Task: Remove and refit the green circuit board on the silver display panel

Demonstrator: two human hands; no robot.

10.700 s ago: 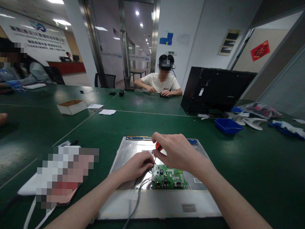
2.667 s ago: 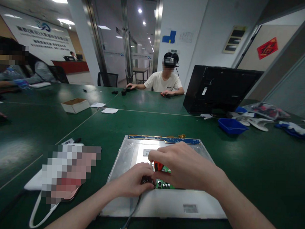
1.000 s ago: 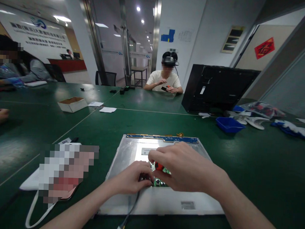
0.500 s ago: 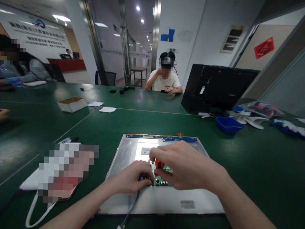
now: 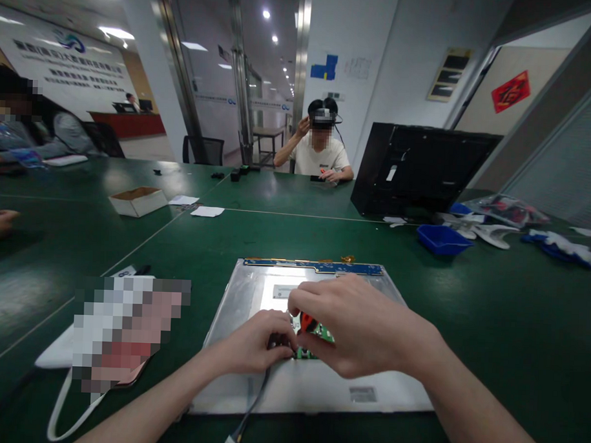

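Note:
A silver metal panel lies flat in front of me, with a blue circuit strip along its far edge. Near its middle is a green circuit board, partly covered by my hands. My right hand is closed on a red and black tool held over the board. Beside it, my left hand has its fingers curled at the board's left edge; what they hold is hidden. A dark cable with a white connector runs out from under the left hand towards me.
On the left lie a white object and a blurred pinkish one with a white cord. Farther off are an open box, a black monitor, a blue tray and gloves. People sit across and at the left.
My right hand has tilted slightly over the board with the red tool. My left hand stays in place. The person across has raised one hand to the side of the head.

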